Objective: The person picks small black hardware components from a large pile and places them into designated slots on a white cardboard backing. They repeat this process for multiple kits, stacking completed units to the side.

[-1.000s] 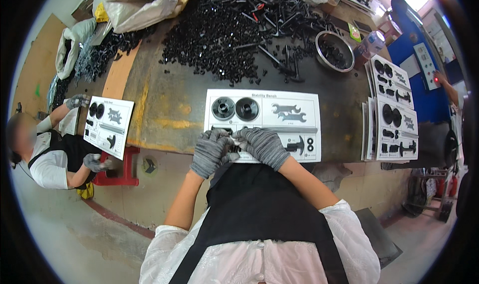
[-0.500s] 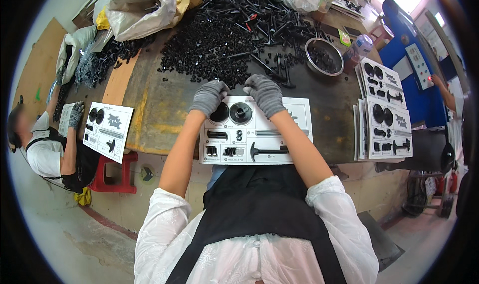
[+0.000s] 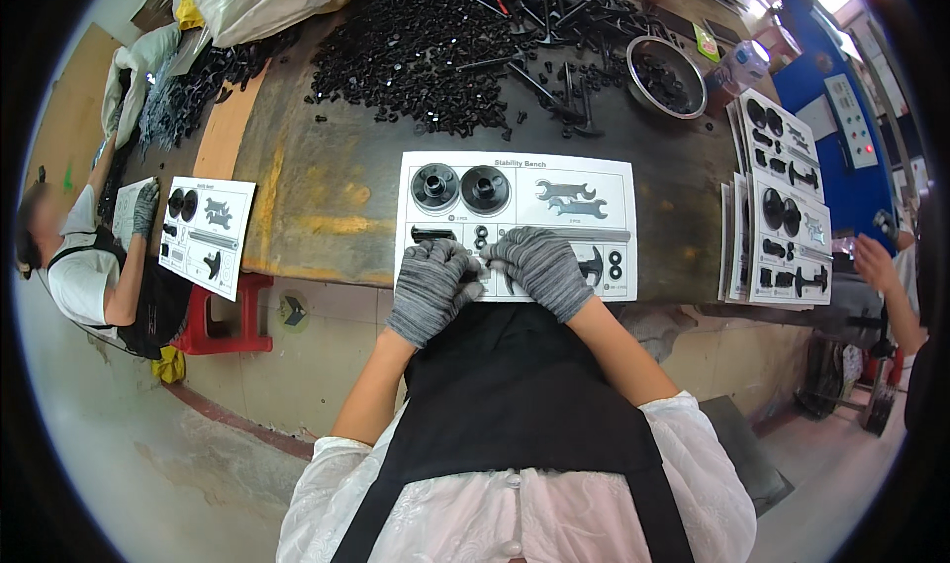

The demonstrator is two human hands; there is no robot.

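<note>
A white printed card point(image 3: 599, 171) with black and metal hardware lies at the table's near edge in front of me. Two black round discs point(image 3: 485, 190) fill its far left, with two wrenches point(image 3: 579, 208) to their right. Below runs a long grey bar point(image 3: 609, 234); a black T-shaped piece point(image 3: 595, 266) is partly covered by my hand. My left hand point(image 3: 433, 284) and my right hand point(image 3: 539, 264), both in grey striped gloves, meet low over the card. Their fingers are pinched close together; anything between the fingertips is too small or hidden to name.
Behind the card spreads a heap of small black bolts point(image 3: 406, 58), with longer T-shaped screws and a metal bowl point(image 3: 704, 93) to its right. A stack of similar cards point(image 3: 792, 281) stands right. At left a person works by another card point(image 3: 242, 217); another person's hand point(image 3: 875, 266) shows far right.
Both hands have moved from the card's far edge toward me, onto its near part, and come together. The far part of the card, with the wrenches, is now uncovered. My view has shifted slightly.
</note>
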